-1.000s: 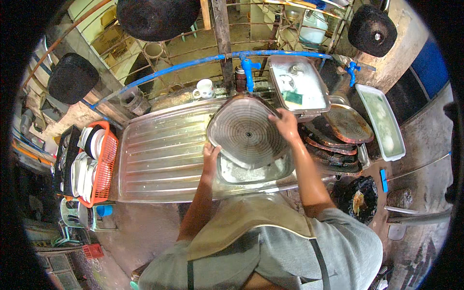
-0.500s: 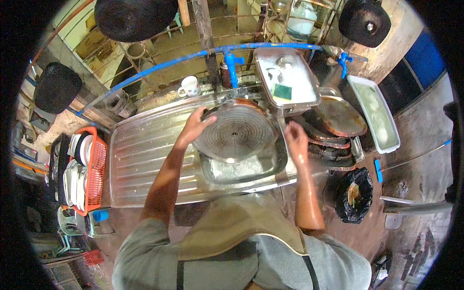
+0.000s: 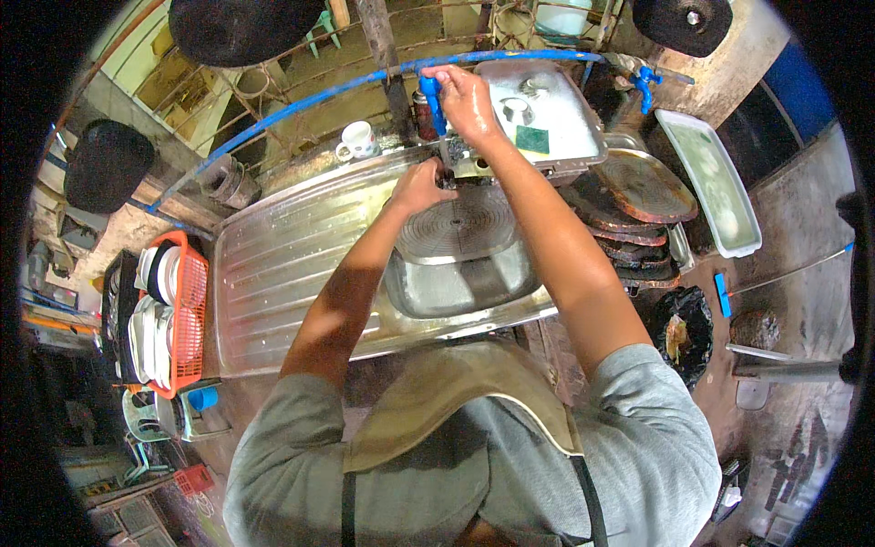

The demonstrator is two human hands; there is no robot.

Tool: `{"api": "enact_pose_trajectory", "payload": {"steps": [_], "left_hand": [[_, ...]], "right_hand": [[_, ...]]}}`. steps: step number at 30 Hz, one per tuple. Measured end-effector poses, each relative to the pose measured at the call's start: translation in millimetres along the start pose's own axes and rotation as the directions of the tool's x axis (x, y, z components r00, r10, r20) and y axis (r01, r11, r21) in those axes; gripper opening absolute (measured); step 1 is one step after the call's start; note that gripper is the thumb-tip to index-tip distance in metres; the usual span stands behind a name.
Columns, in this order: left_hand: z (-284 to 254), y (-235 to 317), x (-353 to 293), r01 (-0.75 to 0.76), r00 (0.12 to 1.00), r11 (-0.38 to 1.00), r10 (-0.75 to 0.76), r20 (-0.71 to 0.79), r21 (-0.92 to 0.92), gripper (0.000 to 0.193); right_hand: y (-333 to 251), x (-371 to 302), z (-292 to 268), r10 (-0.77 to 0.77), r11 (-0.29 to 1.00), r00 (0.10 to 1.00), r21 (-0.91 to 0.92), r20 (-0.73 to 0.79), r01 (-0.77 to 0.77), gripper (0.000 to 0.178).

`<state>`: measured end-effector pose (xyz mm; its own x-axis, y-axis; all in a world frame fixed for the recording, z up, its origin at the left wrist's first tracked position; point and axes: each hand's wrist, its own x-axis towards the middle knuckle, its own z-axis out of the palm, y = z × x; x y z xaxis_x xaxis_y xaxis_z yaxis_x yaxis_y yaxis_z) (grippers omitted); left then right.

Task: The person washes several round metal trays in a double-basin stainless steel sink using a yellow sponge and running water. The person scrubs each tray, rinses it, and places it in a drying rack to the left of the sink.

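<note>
Scene: a person in a grey shirt and tan apron is standing over a steel sink (image 3: 456,296) set in a ribbed drainboard (image 3: 292,264), seen from above.
Right hand: the right hand (image 3: 469,98) is reaching up to the blue tap (image 3: 430,94) on the blue pipe (image 3: 273,108), fingers curled about the tap's handle.
Left hand: the left hand (image 3: 421,185) is resting on the far rim of the round pan (image 3: 460,225), fingers bent over its edge and gripping it.
Pan: the pan is lying tilted across the back of the sink basin, its ridged, ringed face turned up, directly under the tap.
Right of the sink: a stack of dark round pans (image 3: 629,210) is sitting just beside the basin, with a white tub (image 3: 715,187) further out.
Behind the sink: a steel tray (image 3: 547,118) is holding a green scouring pad (image 3: 531,139); a white mug (image 3: 358,139) is standing on the ledge to the left.
Left edge: an orange rack (image 3: 187,310) is holding white plates (image 3: 146,328) on edge, well apart from the hands.
Floor: a black bag (image 3: 679,328) is lying near the person's right side.
</note>
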<state>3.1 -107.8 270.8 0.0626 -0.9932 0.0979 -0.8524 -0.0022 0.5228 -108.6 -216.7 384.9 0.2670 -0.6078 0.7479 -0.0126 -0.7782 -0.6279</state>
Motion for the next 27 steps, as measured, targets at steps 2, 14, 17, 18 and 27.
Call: {"api": "enact_pose_trajectory", "payload": {"steps": [2,14,17,18,27], "left_hand": [[4,-5,-3,0.015,1.000,0.999,-0.016,-0.015,-0.039,0.063],[10,-26,15,0.051,0.999,0.998,-0.051,-0.014,-0.039,0.072],[10,9,10,0.049,0.994,0.993,-0.059,0.089,0.110,0.061],[5,13,5,0.008,0.983,0.986,-0.038,0.177,0.169,0.058],[0,-87,-55,0.269,0.942,0.941,-0.302,-0.148,-0.208,0.047]], "right_hand": [[1,-2,0,0.050,0.998,0.997,0.041,0.058,-0.052,0.023],[11,8,-5,0.141,0.940,0.966,0.276,0.216,-0.199,0.029],[16,-8,-14,0.188,0.905,0.966,0.350,0.178,-0.241,0.033],[11,-16,-11,0.209,0.883,0.964,0.392,0.163,-0.258,0.035],[64,-102,43,0.673,-0.213,0.256,0.514,0.694,-0.831,0.038]]}}
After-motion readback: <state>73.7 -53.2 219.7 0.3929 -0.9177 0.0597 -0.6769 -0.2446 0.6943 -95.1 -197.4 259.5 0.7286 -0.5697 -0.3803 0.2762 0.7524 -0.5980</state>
